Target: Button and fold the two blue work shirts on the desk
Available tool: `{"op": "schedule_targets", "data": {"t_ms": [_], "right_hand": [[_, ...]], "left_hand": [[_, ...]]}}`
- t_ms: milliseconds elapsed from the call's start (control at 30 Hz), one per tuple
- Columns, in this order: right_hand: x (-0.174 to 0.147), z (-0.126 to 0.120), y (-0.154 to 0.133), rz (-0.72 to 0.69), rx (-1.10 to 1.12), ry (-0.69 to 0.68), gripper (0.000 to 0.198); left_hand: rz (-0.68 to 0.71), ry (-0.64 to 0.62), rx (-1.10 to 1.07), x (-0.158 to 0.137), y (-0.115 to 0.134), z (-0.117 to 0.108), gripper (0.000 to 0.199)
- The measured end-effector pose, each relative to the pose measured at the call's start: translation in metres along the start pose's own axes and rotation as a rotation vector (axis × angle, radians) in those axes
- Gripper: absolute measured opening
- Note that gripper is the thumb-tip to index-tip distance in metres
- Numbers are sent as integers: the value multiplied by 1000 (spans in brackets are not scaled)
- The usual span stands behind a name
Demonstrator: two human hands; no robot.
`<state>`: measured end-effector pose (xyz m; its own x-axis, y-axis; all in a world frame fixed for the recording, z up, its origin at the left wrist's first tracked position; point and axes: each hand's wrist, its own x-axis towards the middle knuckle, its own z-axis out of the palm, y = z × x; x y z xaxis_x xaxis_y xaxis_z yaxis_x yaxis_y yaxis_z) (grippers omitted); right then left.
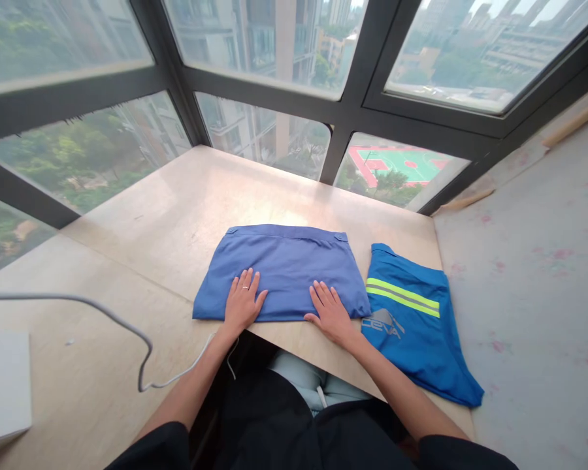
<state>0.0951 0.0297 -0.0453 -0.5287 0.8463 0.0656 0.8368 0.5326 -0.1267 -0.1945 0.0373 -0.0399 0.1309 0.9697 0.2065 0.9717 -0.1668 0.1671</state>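
Note:
A folded periwinkle-blue garment (284, 261) lies flat on the wooden tabletop, its waistband with small side tabs along the far edge. My left hand (244, 301) rests flat on its near left part, fingers stretched out, a ring on one finger. Flat on the near right part lies my right hand (330, 310), fingers extended and slightly spread. Neither hand grips the cloth. Just right of it is a brighter blue folded garment (411, 339) with a yellow-green and grey stripe and grey lettering; my right forearm passes over its lower left side.
The pale wooden tabletop (142, 241) runs up to dark-framed windows (269, 91). A grey-white cable (102, 308) crosses the left side, near a white box (2, 385). A flower-patterned wall (529, 281) bounds the right. Below the table's near edge is a light-blue cushion (294, 372).

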Motion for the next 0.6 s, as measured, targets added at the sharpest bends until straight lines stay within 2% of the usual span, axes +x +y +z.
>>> {"op": "schedule_targets", "data": {"t_ms": [100, 200, 467, 600], "right_hand": [[-27, 3, 26, 110, -30, 22, 78], [-37, 7, 32, 173, -21, 31, 81], [-24, 9, 20, 138, 51, 43, 79], [-26, 7, 22, 157, 68, 50, 77]], "left_hand": [[-63, 25, 33, -7, -24, -4, 64], [-112, 26, 75, -4, -38, -6, 67], [-198, -53, 109, 14, -79, -18, 68], [-145, -89, 82, 16, -95, -24, 65]]}}
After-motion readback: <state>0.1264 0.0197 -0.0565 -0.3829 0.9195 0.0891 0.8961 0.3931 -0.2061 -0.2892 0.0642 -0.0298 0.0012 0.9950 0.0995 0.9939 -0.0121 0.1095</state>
